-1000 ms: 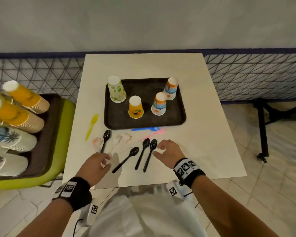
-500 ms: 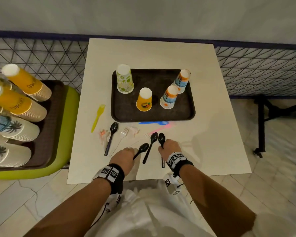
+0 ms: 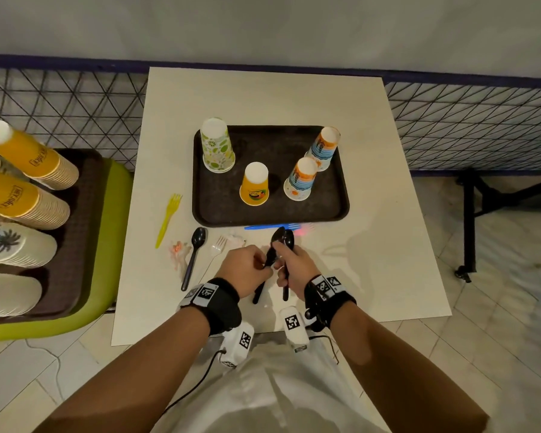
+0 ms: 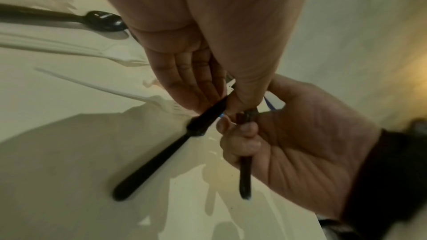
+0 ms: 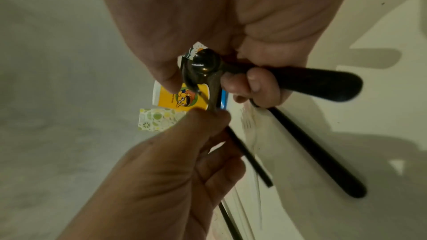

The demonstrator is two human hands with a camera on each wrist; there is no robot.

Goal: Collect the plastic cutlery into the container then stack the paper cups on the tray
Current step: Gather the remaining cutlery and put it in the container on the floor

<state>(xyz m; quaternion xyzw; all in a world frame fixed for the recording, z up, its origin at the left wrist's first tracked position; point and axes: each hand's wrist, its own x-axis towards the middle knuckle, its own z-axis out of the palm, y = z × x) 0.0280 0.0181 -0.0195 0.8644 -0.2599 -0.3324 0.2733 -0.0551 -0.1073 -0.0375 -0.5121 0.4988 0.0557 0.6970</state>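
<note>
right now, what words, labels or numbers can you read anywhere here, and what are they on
"JUICE", upside down, on the upper orange cup stack at the left; likely, not sharp.
"HEY JUICE", it seems, on the lower orange cup stack.
Small print beside the cartoon on the orange cup: too blurred.
Wrist bands: coded squares, no words.

Overhead head view, close wrist views

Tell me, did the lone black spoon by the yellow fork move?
No. The black spoon lies between the yellow fork and the white fork, below the tray's corner, as before.
</note>
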